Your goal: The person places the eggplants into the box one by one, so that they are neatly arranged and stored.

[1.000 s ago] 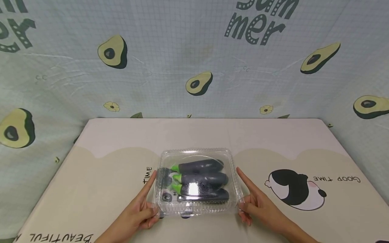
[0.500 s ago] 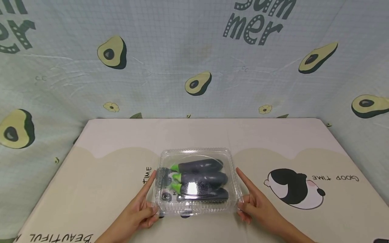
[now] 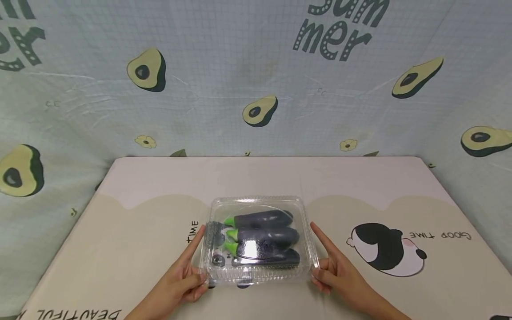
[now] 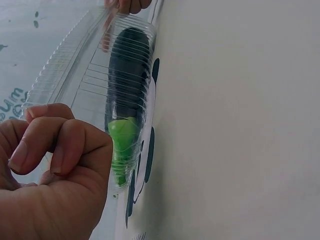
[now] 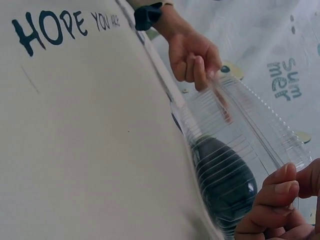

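Observation:
A clear plastic clamshell box (image 3: 256, 279) with its lid down lies before me in the head view. Inside are three dark purple eggplants (image 3: 265, 235) with green stems pointing left. My left hand (image 3: 182, 279) pinches the box's near left corner between thumb and curled fingers, its index finger stretched along the left side. At the near right corner my right hand (image 3: 338, 275) pinches the rim the same way, index finger along the right side. Both wrist views show the ribbed wall of the box (image 4: 90, 75) close to the table; whether it touches cannot be told.
A printed cloth (image 3: 384, 293) with a cartoon dog and lettering covers the table. Behind and at both sides hangs an avocado-patterned curtain (image 3: 208, 111). A small dark object (image 3: 500, 317) shows at the bottom right edge. A dark wristband (image 5: 149, 17) sits on the left wrist.

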Available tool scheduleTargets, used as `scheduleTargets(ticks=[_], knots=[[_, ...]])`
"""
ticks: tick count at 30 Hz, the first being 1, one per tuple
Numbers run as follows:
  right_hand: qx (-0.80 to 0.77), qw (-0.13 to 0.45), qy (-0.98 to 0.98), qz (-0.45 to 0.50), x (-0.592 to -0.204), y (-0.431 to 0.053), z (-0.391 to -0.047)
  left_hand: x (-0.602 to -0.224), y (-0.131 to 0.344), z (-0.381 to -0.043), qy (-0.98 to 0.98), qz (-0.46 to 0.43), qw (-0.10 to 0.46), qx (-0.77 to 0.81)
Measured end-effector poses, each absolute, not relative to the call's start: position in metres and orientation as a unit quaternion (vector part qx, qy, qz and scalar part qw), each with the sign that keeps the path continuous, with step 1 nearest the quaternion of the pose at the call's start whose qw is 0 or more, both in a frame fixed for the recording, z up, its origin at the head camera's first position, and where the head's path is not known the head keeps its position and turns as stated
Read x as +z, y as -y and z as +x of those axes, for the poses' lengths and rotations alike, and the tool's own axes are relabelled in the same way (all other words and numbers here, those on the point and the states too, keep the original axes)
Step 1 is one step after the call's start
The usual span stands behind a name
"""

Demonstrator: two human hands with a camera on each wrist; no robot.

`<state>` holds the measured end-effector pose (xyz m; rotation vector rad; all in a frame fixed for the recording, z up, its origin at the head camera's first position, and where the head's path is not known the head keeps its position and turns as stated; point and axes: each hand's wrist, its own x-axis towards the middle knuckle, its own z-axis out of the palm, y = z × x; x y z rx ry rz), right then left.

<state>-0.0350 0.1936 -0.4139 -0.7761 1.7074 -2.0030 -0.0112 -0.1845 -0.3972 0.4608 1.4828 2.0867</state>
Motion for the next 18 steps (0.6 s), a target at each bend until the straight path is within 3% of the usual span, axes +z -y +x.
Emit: scheduleTargets(ticks=[13,18], knots=[[-0.683,0.207,-0.650,-0.260,-0.407,-0.196,-0.034,-0.400,0.189,-0.009,-0.560,0.170,0.270,0.765],[-0.603,0.157,-0.738,-0.260,-0.395,-0.208,-0.041,-0.395,0.196,-0.011,-0.653,0.188,0.208,0.704]])
